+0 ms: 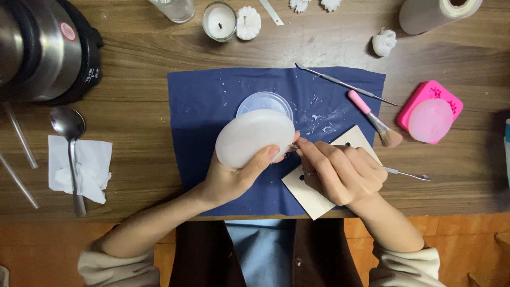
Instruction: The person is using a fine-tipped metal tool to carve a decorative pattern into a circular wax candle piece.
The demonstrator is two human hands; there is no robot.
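White mould gripped in left hand, over cloth

left hand holding mould, right hand scraping

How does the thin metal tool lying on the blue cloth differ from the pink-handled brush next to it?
The metal tool is slim, bare grey metal from end to end, with a small flat tip; the pink-handled brush is thicker and ends in a fluffy tuft of bristles. The tool is the longer of the two. Both lie slanted on the blue cloth, untouched by either hand.
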